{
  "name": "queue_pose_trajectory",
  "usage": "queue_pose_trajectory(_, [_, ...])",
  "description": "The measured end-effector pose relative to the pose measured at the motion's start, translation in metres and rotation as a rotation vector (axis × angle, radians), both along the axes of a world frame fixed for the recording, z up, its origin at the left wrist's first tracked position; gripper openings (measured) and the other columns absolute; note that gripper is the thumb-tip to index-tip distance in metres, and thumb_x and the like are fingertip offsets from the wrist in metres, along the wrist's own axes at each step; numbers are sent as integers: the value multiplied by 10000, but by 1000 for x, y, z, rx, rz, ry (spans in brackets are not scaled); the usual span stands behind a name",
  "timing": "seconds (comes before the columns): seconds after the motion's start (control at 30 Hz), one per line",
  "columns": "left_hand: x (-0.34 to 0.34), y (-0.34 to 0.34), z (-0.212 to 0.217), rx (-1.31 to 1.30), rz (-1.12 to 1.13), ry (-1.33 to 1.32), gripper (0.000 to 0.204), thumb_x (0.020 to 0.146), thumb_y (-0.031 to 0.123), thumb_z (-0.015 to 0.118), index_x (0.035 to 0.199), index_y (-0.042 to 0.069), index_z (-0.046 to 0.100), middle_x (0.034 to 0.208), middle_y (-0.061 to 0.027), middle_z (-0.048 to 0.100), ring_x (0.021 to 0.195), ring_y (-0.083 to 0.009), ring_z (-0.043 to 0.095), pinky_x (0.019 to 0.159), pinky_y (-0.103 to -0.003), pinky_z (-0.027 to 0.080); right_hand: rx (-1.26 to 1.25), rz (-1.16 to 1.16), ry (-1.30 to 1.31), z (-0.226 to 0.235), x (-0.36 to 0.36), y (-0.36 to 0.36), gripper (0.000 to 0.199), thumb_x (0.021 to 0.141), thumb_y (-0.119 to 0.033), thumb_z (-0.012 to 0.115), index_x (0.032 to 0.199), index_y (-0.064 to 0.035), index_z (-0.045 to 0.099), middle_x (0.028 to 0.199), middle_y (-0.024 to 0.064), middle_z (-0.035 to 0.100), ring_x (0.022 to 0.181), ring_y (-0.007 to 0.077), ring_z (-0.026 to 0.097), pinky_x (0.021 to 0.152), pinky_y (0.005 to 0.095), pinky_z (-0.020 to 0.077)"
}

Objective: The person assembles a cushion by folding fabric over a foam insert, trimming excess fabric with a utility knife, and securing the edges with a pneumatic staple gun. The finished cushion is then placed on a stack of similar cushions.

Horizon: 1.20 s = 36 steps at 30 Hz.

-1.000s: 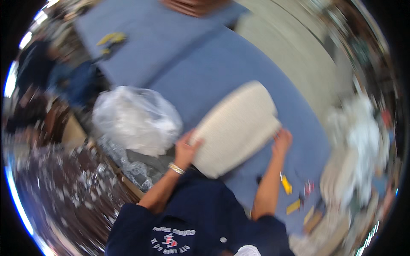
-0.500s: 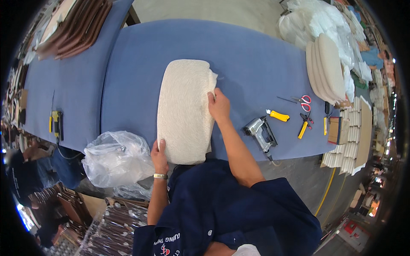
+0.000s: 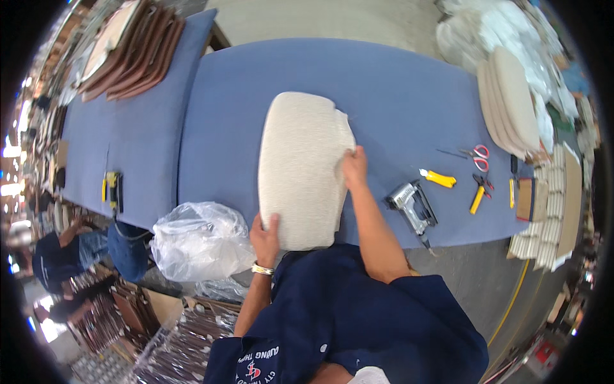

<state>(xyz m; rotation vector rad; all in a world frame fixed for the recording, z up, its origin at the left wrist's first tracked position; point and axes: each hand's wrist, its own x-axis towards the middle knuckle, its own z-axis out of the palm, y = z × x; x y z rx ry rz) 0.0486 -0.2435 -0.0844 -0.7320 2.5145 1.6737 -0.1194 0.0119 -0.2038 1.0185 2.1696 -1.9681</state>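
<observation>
A cream fabric-covered cushion panel point(image 3: 299, 173), long and round-edged, lies on the blue padded table directly in front of me. Along its right side a loose edge of fabric point(image 3: 345, 131) sticks out. My right hand point(image 3: 355, 168) pinches that right edge, its fingers partly hidden beneath the cloth. At the lower left corner, my left hand point(image 3: 265, 240) grips the panel, thumb on top and the other fingers beside and under it. The panel's underside is hidden. To the right of my right forearm lies a silver staple gun point(image 3: 412, 208) with a hose.
Yellow utility knife point(image 3: 439, 179), red-handled scissors point(image 3: 480, 158) and yellow-handled pliers point(image 3: 478, 194) lie on the right. Similar cream cushions point(image 3: 510, 102) are stacked beyond them. A clear plastic bag point(image 3: 201, 240) is at the left front; brown panels point(image 3: 137, 54) are piled far left.
My view has swung left, so the scene sits farther right in it. Both hands keep their hold on the cushion panel, and the loose fabric on its right side lies a little smoother.
</observation>
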Motion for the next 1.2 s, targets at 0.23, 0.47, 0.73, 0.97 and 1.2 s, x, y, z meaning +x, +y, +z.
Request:
queue_pose_trajectory(0.23, [12,52,46,-291,-320,132,910,892,309,798,1585,-30,315,1366,-268,590,1181,-429,632,940,-475,540,346,40,-243,28,-21,-20,564,1068,-476,444,1244,26,632,1334,304,641,1247,462,612,1009,521,490])
queue_pose_trajectory(0.47, [-15,64,46,-105,-459,167,987,925,258,733,1628,-51,114,1548,-343,403,1393,-486,479,1094,-492,467,632,273,-246,38,-18,-26,554,1099,-500,347,1162,-30,634,1087,314,715,1073,540,651,943,595,495])
queue_pose_trajectory(0.73, [-189,91,35,45,-542,214,932,963,262,687,1619,-80,120,1587,-368,350,1461,-470,418,1197,-479,368,581,246,-191,23,-12,-19,529,1109,-483,310,1141,-43,602,1028,302,724,995,550,661,876,627,490])
queue_pose_trajectory(0.97, [-320,123,41,-33,-635,45,932,966,337,644,1616,-83,125,1564,-363,395,1429,-462,465,1174,-468,410,577,257,-187,17,-17,-21,527,1104,-495,346,1092,-30,593,991,316,714,963,572,643,830,623,477])
queue_pose_trajectory(1.2, [-208,106,37,100,-501,184,917,924,178,675,1605,-94,125,1583,-373,340,1434,-490,434,1175,-490,399,584,179,-168,-24,-6,0,519,1061,-527,425,1127,-44,603,1044,278,730,982,528,671,824,589,508])
